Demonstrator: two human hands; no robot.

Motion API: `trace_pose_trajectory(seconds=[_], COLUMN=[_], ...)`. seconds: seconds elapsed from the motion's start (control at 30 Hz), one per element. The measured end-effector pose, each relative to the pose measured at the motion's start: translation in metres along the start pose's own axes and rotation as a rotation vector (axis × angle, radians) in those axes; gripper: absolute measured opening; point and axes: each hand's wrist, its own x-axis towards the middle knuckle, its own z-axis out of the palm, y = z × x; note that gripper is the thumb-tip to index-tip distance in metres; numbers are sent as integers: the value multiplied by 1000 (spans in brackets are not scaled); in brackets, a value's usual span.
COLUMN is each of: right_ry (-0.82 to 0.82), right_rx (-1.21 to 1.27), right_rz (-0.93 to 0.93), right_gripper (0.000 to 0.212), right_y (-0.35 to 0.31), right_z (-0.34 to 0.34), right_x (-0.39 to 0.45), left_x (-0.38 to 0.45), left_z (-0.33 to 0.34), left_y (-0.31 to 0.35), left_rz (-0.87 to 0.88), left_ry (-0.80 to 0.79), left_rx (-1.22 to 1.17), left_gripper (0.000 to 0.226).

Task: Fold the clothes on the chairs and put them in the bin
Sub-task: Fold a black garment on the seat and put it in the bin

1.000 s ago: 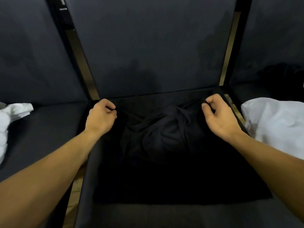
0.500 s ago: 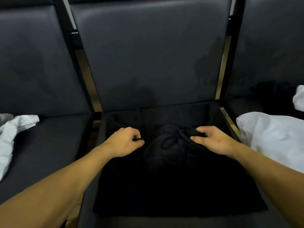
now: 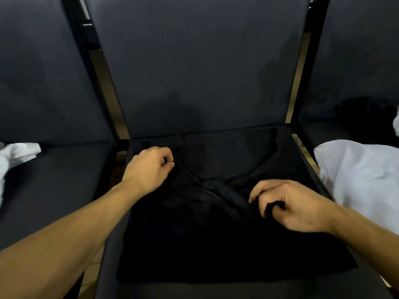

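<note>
A black garment (image 3: 216,234) lies spread over the seat of the middle dark chair (image 3: 194,72), bunched into folds near its centre. My left hand (image 3: 149,167) pinches a fold of the black cloth at the upper left part of the garment. My right hand (image 3: 289,203) grips a bunch of the same cloth to the right of the centre, fingers curled round it. No bin is in view.
A white garment (image 3: 362,178) lies on the chair seat to the right, with a dark garment (image 3: 367,117) behind it. Another white garment (image 3: 15,156) sits on the left chair seat (image 3: 54,190). Black frame bars (image 3: 97,83) separate the chairs.
Both hands brought the garment's far corners toward me, then shifted apart: the left went back and left, the right came nearer and right, each taking a new hold on the cloth.
</note>
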Motion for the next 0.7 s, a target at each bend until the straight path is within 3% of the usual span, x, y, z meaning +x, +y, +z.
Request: trace_pose_trajectory(seconds=[0.17,0.27,0.3,0.37,0.43,0.5,0.6,0.7], right_ry=[-126,71,177,243,152,81,122,396], right_rx=[207,563,517,178,-149,-298,-336,-122], right_rz=[91,234,294,364,386,378,315,384], right_gripper=[28,21,20,18,28,20,9,11], right_y=[-1,3,8,22,29,26,25,36], right_z=[-9,-22,-24,-25,-24,-28,-32,-28], right_x=[9,22,27,38,45,49,54,59], left_x=[1,5,6,7,9,10,13,17], left_z=[-1,-1,-1,-3,-4,-7,-12,-10], left_y=[-5,-3,-4,-6,-7,-8,-7,-9], left_rz=[201,228,236,247,264,252,138,-15], left_ry=[-50,-118,-120,-157,-188,-179,-68,112], left_rx=[149,162,184,229,265,227,-29,-261], left_gripper=[20,27,27,23,10,9,17,14])
